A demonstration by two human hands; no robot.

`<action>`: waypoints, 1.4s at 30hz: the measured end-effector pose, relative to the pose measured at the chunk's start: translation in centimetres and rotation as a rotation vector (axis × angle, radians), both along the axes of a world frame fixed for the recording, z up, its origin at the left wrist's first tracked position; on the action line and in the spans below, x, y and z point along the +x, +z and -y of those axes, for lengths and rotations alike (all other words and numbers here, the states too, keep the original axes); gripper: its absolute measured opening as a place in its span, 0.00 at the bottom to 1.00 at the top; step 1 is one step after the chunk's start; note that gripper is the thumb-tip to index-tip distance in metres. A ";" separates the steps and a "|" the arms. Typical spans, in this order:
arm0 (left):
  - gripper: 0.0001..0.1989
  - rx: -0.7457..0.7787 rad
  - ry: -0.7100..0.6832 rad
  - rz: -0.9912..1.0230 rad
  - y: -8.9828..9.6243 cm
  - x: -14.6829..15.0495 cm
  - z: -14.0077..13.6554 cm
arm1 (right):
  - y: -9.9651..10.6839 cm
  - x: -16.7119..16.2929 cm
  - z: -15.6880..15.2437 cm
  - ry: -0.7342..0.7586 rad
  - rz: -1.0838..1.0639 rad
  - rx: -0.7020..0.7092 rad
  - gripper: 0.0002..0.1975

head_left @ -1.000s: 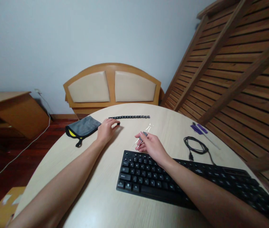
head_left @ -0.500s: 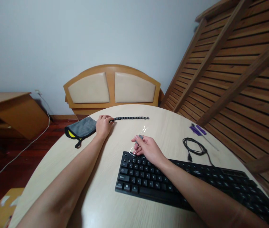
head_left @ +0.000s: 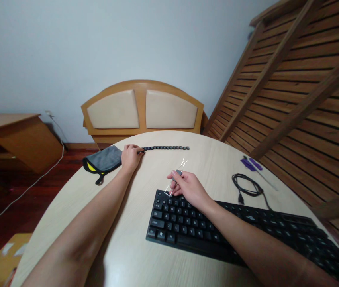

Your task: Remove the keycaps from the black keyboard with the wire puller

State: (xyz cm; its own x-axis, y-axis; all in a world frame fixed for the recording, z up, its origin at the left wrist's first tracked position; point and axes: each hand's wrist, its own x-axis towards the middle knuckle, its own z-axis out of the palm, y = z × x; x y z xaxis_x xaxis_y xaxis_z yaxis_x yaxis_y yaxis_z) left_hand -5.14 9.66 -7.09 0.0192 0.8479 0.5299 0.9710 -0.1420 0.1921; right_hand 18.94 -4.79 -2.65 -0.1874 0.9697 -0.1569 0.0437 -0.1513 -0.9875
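My left hand [head_left: 131, 157] rests at the left end of a row of black keycaps [head_left: 166, 148], its fingers closed on the endmost keycap [head_left: 141, 151]; the fingers partly hide it. In my right hand [head_left: 189, 186] is a keycap puller [head_left: 178, 173] with a grey grip and wire loops at both ends. Its forked wire end points away over the table. The wider wire loop hangs near the top left corner of the black keyboard [head_left: 187, 243], which lies under my right forearm.
A grey and yellow cloth [head_left: 105, 158] lies left of my left hand. At the right are a coiled black cable [head_left: 248, 194] and a purple brush-like tool [head_left: 248, 164]. The round table [head_left: 133, 247] stands before a headboard [head_left: 142, 107]; wooden slats [head_left: 300, 87] lean at the right.
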 end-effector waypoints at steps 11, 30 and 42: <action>0.10 -0.019 0.023 -0.008 -0.1 0.0 -0.2 | 0.1 0.1 0.1 0.006 0.004 0.003 0.13; 0.11 -0.054 0.042 -0.003 0.0 0.0 -0.1 | -0.2 0.1 0.0 0.028 -0.002 0.023 0.14; 0.12 -0.064 0.063 0.000 0.2 0.0 0.4 | -0.3 0.2 0.0 0.024 -0.003 0.025 0.14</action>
State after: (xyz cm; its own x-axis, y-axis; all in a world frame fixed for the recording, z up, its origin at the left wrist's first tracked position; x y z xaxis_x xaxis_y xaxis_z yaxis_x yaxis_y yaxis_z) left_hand -5.11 9.24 -6.86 -0.0347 0.8798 0.4742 0.9777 -0.0685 0.1986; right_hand 19.11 -4.80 -2.94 -0.2111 0.9685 -0.1317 0.0436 -0.1253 -0.9912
